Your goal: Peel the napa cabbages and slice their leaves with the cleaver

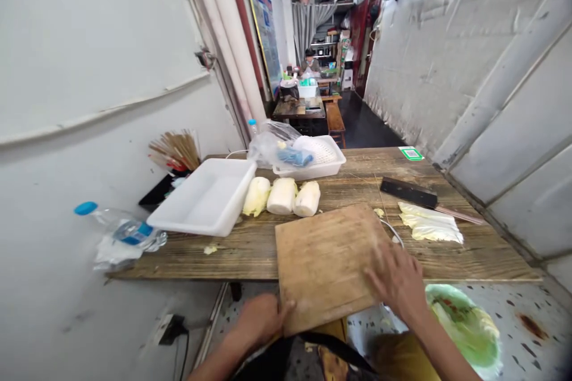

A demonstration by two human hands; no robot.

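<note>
A wooden cutting board (324, 256) lies on the wooden table (250, 250), its near edge hanging over the table's front. My left hand (261, 318) grips the board's near left corner, fingers curled round the edge. My right hand (395, 280) lies on the board's right side, fingers spread and blurred. Beyond the board lie three pale cabbage pieces (282, 195) in a row. Cut cabbage leaves (429, 225) rest at the right beside a dark cleaver (413, 193).
An empty white tray (208, 196) sits at the left, a white basket (319, 158) with a plastic bag behind it. A water bottle (120, 229) lies at the table's left end. A green-lined bin (467, 324) stands below right. A person sits far down the corridor.
</note>
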